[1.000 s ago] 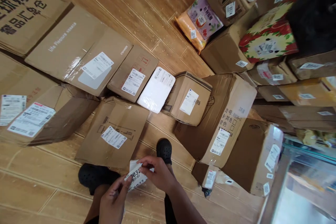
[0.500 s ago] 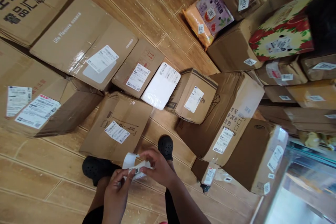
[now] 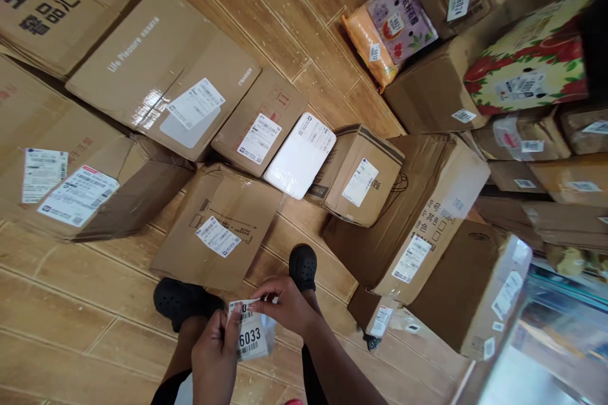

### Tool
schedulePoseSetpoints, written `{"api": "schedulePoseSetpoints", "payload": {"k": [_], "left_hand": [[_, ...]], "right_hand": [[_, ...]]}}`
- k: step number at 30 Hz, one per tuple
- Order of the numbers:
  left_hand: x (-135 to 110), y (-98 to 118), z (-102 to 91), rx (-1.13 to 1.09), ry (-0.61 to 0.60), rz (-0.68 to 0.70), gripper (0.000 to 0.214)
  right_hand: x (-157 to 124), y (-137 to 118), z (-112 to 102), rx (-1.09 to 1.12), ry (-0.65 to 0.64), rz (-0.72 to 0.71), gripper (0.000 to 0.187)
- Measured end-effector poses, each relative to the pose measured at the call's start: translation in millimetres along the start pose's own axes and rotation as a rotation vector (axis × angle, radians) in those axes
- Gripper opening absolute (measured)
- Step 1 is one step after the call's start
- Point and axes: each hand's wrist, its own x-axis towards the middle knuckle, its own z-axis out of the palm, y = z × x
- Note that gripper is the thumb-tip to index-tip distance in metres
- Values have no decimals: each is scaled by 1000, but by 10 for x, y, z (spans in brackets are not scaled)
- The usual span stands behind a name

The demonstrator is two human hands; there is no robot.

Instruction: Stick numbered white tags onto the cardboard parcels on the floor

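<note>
My left hand [image 3: 215, 351] and my right hand [image 3: 285, 307] are low in the middle of the view, both pinching a white strip of barcode labels [image 3: 250, 334] printed "6033". The left fingers grip its left edge. Thumb and forefinger of the right hand pinch the top of the strip. Below the hands are my two black shoes [image 3: 303, 266] on the wooden floor. A flat cardboard box with a shipping label [image 3: 219, 228] lies just ahead of my feet.
Many taped cardboard parcels with white labels cover the floor around me: a white padded parcel [image 3: 300, 155], a small box [image 3: 361, 174], larger boxes at right [image 3: 427, 215]. Stacked cartons and a fruit-printed box [image 3: 527, 66] stand at right. Bare wooden floor [image 3: 71, 323] shows at lower left.
The label strip has been unfolded and hangs lower, so the number 6033 shows. My hands have stayed close together; the view has shifted slightly.
</note>
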Motion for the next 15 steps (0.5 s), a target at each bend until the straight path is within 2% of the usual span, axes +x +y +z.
{"api": "schedulePoseSetpoints", "payload": {"k": [2, 4, 7, 9, 12, 15], "left_hand": [[29, -41, -9, -23, -7, -72, 53], [48, -97, 1, -18, -129, -104, 50], [26, -204, 61, 80, -392, -91, 42], [-18, -275, 115, 164, -487, -60, 35], [-79, -359, 165, 209, -546, -14, 30], [-99, -438, 146, 185, -542, -6, 30]], "right_hand": [[126, 71, 18, 26, -35, -54, 17], [365, 169, -28, 0, 56, -130, 28], [922, 303, -217, -94, 385, -187, 31], [1327, 343, -361, -161, 568, -211, 22], [1773, 335, -476, -270, 722, -258, 10], [1932, 322, -467, -357, 788, -265, 11]]}}
